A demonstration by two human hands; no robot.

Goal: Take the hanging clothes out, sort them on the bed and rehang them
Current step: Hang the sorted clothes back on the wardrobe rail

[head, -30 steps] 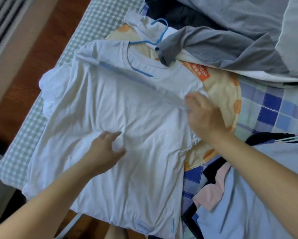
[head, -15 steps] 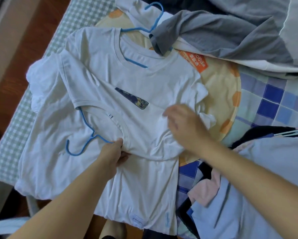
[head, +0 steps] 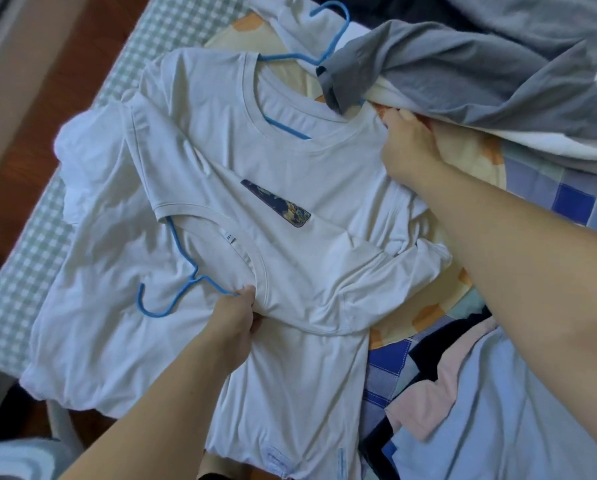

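Two white T-shirts lie stacked on the bed. The top one [head: 290,278] is folded over on itself, so its collar and a blue hanger [head: 179,271] point toward me. My left hand [head: 236,317] pinches that collar where the hanger enters it. Beneath lies a second white T-shirt [head: 221,109] with a dark patch [head: 276,206] on its chest and another blue hanger [head: 311,57] in its neck. My right hand [head: 406,147] grips the shoulder of this lower shirt at the right.
A grey garment [head: 463,74] lies heaped at the far right of the bed. Light blue [head: 498,410], pink and dark clothes pile up at the near right. The green checked bed edge [head: 23,254] runs along the left, with wooden floor [head: 48,98] beyond.
The top shirt was folded back toward me, baring the patched shirt and a blue hanger. My left hand took the collar; my right hand moved up to the far shoulder.
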